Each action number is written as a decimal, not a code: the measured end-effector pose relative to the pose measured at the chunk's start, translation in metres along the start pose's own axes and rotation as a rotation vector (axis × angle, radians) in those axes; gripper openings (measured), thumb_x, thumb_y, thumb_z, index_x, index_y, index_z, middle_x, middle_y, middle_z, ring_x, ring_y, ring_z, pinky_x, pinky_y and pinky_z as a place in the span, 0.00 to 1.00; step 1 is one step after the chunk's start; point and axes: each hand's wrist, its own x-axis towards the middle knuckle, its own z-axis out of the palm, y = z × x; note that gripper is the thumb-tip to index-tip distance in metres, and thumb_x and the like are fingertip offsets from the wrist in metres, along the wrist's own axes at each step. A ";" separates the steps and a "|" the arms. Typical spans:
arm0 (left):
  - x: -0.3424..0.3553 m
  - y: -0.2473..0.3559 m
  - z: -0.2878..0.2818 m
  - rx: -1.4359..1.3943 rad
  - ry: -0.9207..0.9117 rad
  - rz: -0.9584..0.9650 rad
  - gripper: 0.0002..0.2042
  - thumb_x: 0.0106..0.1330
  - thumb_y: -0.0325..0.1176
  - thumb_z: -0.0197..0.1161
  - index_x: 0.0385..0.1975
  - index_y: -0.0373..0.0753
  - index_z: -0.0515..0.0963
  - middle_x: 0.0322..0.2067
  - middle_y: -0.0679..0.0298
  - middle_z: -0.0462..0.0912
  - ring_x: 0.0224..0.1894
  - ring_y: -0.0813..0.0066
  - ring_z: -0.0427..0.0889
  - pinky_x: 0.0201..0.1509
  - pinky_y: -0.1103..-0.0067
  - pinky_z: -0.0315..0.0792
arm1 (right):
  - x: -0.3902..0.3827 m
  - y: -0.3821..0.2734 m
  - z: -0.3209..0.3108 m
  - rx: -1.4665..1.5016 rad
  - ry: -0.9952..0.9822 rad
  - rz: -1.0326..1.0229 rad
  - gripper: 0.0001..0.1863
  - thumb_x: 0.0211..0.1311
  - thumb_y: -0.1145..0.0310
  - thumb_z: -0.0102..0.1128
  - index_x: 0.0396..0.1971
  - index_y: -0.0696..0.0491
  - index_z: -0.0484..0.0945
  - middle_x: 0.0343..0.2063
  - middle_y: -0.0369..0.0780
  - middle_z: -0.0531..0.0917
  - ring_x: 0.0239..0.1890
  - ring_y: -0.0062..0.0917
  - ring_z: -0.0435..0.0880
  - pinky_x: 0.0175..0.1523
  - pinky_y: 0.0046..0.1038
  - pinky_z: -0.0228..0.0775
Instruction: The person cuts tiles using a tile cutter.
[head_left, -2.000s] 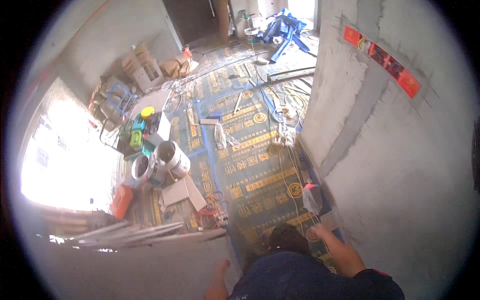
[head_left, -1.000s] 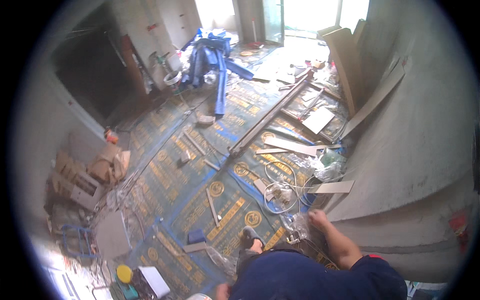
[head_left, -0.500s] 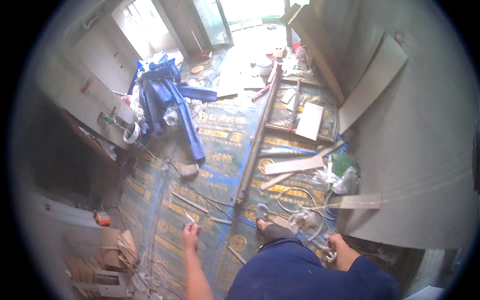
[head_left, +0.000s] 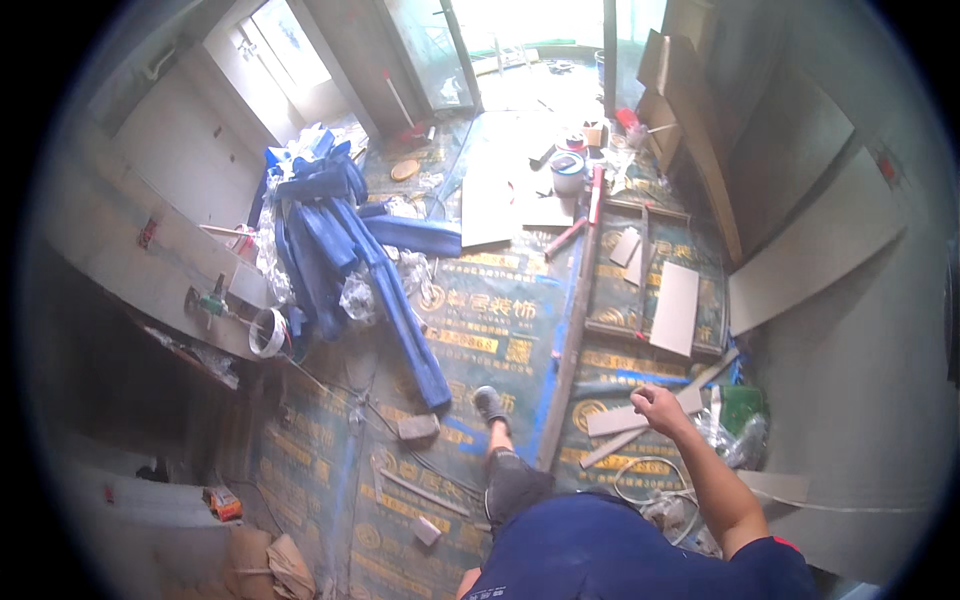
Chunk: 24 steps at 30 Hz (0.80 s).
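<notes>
My right hand (head_left: pixel 657 408) hangs out ahead at the right, its fingers curled closed. Whatever may be inside them is hidden. Below it in the picture, pale board strips (head_left: pixel 625 422) lie on the floor. Of my left side only a scrap of skin shows at the lower edge, beside the dark blue shirt (head_left: pixel 610 550); its fingers are out of sight. A small whitish block (head_left: pixel 427 530) appears over the floor covering left of my body, apart from any hand. My foot in a grey shoe (head_left: pixel 490 404) is stretched forward.
Blue wrapped lengths (head_left: pixel 400 300) stretch across the left floor. A long dark beam (head_left: pixel 566 370) and a frame with a pale panel (head_left: pixel 675 308) lie ahead. Hoses (head_left: pixel 650 465) coil at right, and a white bucket (head_left: pixel 568 175) stands farther off. Boards (head_left: pixel 820 250) lean against the right wall.
I have stepped forward and the view has shifted. My right hand has swung up and ahead. My left hand, which held a whitish piece, has dropped back to the lower edge.
</notes>
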 end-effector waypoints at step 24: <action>0.242 0.937 -0.194 0.143 -0.086 0.678 0.11 0.55 0.22 0.58 0.39 0.30 0.77 0.27 0.57 0.83 0.27 0.73 0.83 0.32 0.78 0.76 | 0.336 0.012 0.108 0.851 0.212 1.195 0.09 0.64 0.64 0.53 0.30 0.53 0.75 0.21 0.36 0.78 0.19 0.22 0.79 0.19 0.23 0.73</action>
